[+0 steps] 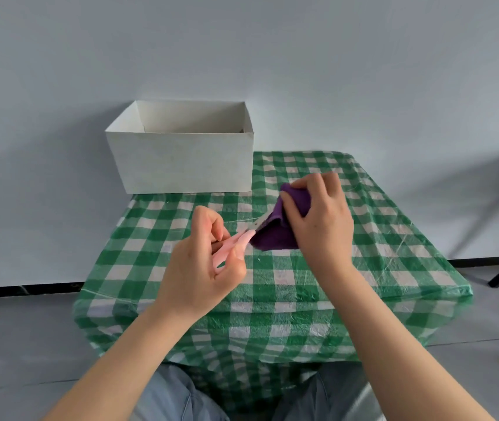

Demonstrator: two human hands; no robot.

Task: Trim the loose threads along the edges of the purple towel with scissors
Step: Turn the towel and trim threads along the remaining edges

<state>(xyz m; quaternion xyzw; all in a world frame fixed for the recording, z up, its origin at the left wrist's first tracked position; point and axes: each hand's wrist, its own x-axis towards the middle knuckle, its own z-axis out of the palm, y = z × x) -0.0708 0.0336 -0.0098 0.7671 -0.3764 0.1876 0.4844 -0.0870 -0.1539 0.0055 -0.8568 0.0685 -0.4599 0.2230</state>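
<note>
Purple terry towel (275, 235), bunched above the middle of the green-checked tablecloth (363, 268), is pinched by the right hand (318, 220) while pink-handled scissors (236, 243), gripped by the left hand (202, 268), meet its left edge, so fabric or fingers could be nicked.

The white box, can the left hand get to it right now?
Probably not yet: the left hand grips pink scissors at the purple towel. The path to the white box looks free.
</note>
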